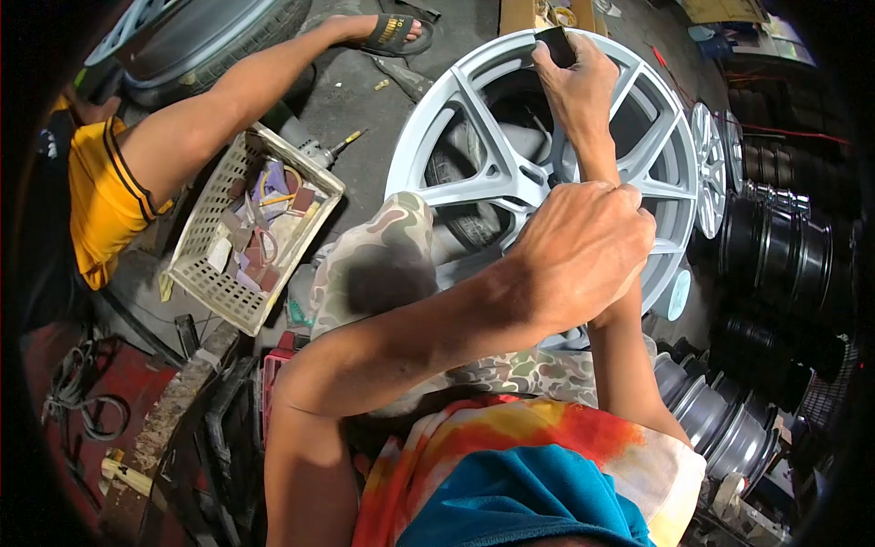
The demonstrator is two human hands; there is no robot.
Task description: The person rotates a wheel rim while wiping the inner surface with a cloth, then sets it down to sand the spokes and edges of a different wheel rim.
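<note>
A silver-grey car wheel rim (497,164) with split spokes lies tilted in front of me, near my camouflage-trousered knees. At its far edge, my right hand (579,82) pinches a small black rectangular pad (555,48) against the rim's outer lip. My left hand (588,251) is closed, knuckles up, over the near part of the rim and across my right forearm. Its fingers curl under, so what they hold, if anything, is hidden.
To the left, a cream plastic basket (296,251) holds sanding pieces and scissors. A power tool (319,150) lies beyond it. Another person's bare leg (232,100) stretches in from the left. Black wheels (775,242) and silver rims (702,415) are stacked on the right.
</note>
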